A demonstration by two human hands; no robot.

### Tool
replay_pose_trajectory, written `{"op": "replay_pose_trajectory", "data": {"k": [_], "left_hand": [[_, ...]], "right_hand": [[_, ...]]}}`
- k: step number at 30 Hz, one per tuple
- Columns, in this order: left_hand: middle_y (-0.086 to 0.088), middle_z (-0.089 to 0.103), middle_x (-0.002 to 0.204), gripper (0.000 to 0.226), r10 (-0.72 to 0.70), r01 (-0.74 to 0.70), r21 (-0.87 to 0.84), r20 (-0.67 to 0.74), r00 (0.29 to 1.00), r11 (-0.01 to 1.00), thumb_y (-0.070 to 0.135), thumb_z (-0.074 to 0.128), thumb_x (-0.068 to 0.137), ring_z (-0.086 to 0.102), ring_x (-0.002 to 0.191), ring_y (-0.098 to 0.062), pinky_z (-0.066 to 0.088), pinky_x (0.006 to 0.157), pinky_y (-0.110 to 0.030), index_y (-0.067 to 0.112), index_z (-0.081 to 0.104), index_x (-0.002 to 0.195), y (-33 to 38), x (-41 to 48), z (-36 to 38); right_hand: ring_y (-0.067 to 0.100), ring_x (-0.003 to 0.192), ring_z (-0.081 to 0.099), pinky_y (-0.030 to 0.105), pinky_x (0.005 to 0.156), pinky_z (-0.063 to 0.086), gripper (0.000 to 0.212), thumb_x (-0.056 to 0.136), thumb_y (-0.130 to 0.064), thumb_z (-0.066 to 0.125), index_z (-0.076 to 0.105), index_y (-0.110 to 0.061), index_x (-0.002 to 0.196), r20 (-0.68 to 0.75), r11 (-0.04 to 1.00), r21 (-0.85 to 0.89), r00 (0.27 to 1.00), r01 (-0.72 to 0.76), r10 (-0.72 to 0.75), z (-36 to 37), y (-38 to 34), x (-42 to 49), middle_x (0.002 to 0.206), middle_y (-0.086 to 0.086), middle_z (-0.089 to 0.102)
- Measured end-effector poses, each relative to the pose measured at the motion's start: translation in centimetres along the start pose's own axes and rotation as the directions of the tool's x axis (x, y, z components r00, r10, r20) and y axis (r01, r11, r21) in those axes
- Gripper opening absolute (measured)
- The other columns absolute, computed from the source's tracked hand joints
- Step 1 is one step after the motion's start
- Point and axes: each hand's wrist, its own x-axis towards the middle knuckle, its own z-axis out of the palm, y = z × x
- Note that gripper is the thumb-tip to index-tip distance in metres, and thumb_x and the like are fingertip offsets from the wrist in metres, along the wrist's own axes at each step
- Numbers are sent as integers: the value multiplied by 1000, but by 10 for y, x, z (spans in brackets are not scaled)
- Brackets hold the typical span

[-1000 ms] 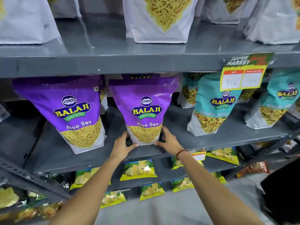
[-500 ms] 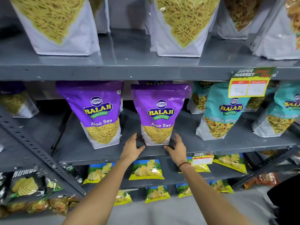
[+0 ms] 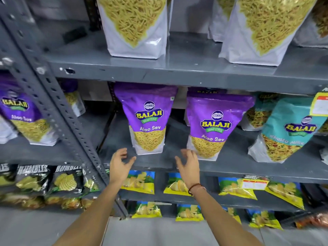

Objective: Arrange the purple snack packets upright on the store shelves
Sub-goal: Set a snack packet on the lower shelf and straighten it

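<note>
Two purple Aloo Sev packets stand upright side by side on the grey middle shelf [image 3: 230, 167]: a left packet [image 3: 148, 114] and a right packet [image 3: 215, 125]. A third purple packet [image 3: 19, 110] stands in the bay to the left, beyond the slotted upright. My left hand [image 3: 119, 165] is open just below and left of the left packet, holding nothing. My right hand [image 3: 188, 165] is open between the two packets, its fingers in front of the right packet's lower left corner; I cannot tell if they touch it.
A slanted grey slotted upright [image 3: 58, 110] divides the bays. Teal packets [image 3: 287, 132] stand right of the purple ones, white sev bags [image 3: 134, 27] on the shelf above, yellow-blue chip packets [image 3: 140, 181] and black packets [image 3: 35, 178] on lower shelves. A price tag [image 3: 321, 103] hangs at right.
Both hands let go of the right purple packet and shifted left; they now hover open around the gap toward the left packet. The view has panned left and moved closer.
</note>
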Motion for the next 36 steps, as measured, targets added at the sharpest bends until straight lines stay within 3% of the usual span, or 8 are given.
{"op": "replay_pose_trajectory", "data": {"k": [5,8,10,15,18,21,31,36], "left_hand": [[-19,51,133,79,-10,-5,95,150,989,995,16,82,64,52,119,-32,43,97,-39,3,42,132,2,27,-10],[-16,44,143,91,1,-52,166,290,957,985,19,82,64,43,130,-29,35,105,-36,4,32,139,8,40,-8],[-13,48,141,86,11,-82,171,383,924,982,19,80,67,44,130,-27,36,99,-29,7,33,138,11,47,-5],[-5,59,129,66,-31,-50,157,477,879,986,31,77,70,52,120,-22,41,94,-30,16,46,127,13,63,-9],[-3,57,132,69,-39,-71,183,535,844,980,38,76,69,50,123,-20,43,102,-41,19,45,128,8,75,-17],[-2,54,135,68,-38,-107,211,583,811,972,35,74,72,47,127,-19,39,105,-39,21,41,130,11,83,-25],[-8,54,136,67,-17,-181,259,613,790,949,26,76,71,48,127,-24,39,107,-47,16,44,130,1,101,-33],[-8,55,135,64,-2,-172,238,592,806,956,23,75,73,48,127,-24,39,106,-44,14,46,130,-2,98,-30]], "right_hand": [[28,137,30,37,113,27,94,70,-23,79,21,-14,144,355,998,24,934,-52,40,30,-26,21,149,13,32],[27,139,30,39,114,27,111,61,-20,85,13,-16,145,390,986,100,917,-133,84,44,-35,42,151,12,31],[23,136,34,45,114,30,116,54,-29,87,14,-20,145,405,983,111,910,-143,87,50,-35,54,149,8,35],[10,120,38,25,100,32,88,72,-4,75,22,-12,141,484,980,129,872,-151,71,48,-47,55,135,6,45],[19,124,43,30,102,35,79,73,-11,75,29,-12,137,438,985,119,897,-127,63,55,-49,48,138,11,45],[27,127,44,41,109,37,80,71,-22,78,32,-17,136,381,992,74,922,-105,70,65,-46,44,136,14,46],[32,126,44,43,106,39,73,77,-21,72,30,-14,136,323,997,16,944,-75,66,83,-53,39,137,16,43],[32,127,44,43,104,39,72,79,-20,70,28,-13,137,320,997,-15,944,-73,74,84,-53,40,138,16,42]]}}
